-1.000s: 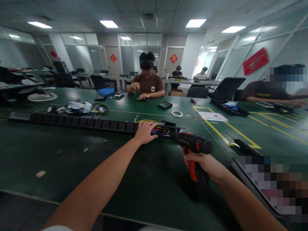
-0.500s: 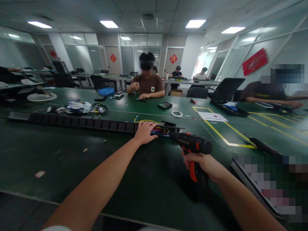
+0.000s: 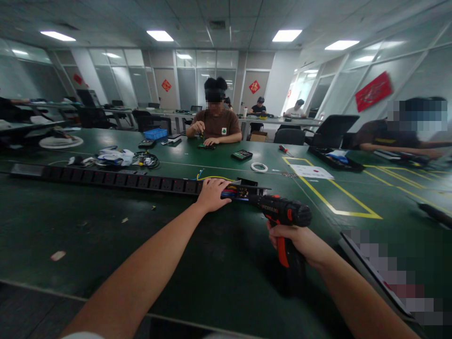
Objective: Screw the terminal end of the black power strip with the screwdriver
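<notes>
A long black power strip [image 3: 116, 179] lies across the green table [image 3: 88, 226], its right end opened with coloured wires [image 3: 231, 192] showing. My left hand [image 3: 212, 194] rests palm down on that end, fingers curled over the strip beside the wires. My right hand [image 3: 300, 241] is closed round the orange-and-black handle of a cordless electric screwdriver [image 3: 284, 214]. The tool's nose points left, touching the open end of the strip next to my left fingers.
Across the table a person in a brown shirt [image 3: 215, 123] works with both hands. A white tape ring [image 3: 259, 166], a white paper [image 3: 312, 171] inside yellow floor-tape lines, a cable pile [image 3: 116, 157], a blue bin [image 3: 156, 133]. Another person sits at far right [image 3: 399, 136].
My hands and the screwdriver have stayed put. A dark rod-like object at the right has slid away along the table toward the right edge of view.
</notes>
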The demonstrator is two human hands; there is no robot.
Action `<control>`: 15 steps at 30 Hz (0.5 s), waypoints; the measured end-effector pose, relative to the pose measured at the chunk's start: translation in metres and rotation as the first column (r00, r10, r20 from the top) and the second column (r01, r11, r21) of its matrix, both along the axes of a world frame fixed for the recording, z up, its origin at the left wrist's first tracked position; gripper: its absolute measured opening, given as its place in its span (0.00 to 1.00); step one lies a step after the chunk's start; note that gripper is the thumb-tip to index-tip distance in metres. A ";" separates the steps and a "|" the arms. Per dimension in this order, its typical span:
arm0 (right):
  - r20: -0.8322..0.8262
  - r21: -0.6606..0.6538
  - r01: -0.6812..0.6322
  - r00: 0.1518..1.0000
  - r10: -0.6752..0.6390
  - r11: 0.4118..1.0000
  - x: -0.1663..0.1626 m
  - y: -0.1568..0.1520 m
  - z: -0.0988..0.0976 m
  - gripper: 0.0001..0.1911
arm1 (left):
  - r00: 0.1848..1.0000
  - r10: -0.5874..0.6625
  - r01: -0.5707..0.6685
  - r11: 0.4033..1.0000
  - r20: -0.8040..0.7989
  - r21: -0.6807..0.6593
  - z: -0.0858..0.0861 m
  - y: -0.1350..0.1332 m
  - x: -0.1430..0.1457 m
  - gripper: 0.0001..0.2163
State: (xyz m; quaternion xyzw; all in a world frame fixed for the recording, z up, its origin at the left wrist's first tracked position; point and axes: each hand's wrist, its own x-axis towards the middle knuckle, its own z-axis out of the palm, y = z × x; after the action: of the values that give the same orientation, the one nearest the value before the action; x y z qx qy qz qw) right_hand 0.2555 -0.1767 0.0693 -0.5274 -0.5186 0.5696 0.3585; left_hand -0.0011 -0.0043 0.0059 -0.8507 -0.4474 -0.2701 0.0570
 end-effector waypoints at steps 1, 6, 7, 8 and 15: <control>-0.001 0.000 0.001 1.000 -0.001 1.000 0.000 0.000 0.000 0.08 | 1.000 -0.001 0.001 1.000 -0.001 0.002 0.000 0.000 0.000 0.30; -0.011 -0.008 0.008 1.000 -0.008 1.000 -0.001 -0.001 0.000 0.07 | 1.000 0.002 -0.002 1.000 0.000 -0.001 0.000 0.000 0.000 0.30; -0.010 -0.008 0.005 1.000 -0.005 1.000 -0.001 -0.001 0.000 0.07 | 1.000 0.002 -0.002 1.000 0.002 -0.002 0.000 0.000 0.000 0.30; -0.008 -0.009 0.001 1.000 -0.001 1.000 -0.001 -0.001 0.000 0.07 | 1.000 0.000 0.000 1.000 0.004 -0.004 0.000 0.000 0.000 0.30; 0.001 -0.006 0.002 1.000 -0.002 1.000 -0.001 -0.001 -0.001 0.07 | 1.000 -0.003 0.003 1.000 -0.001 0.003 0.000 0.000 0.000 0.31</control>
State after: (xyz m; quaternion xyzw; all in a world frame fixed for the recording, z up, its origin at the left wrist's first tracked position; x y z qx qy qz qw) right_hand 0.2542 -0.1773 0.0687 -0.5295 -0.5165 0.5703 0.3573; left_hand -0.0011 -0.0043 0.0058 -0.8515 -0.4455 -0.2703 0.0583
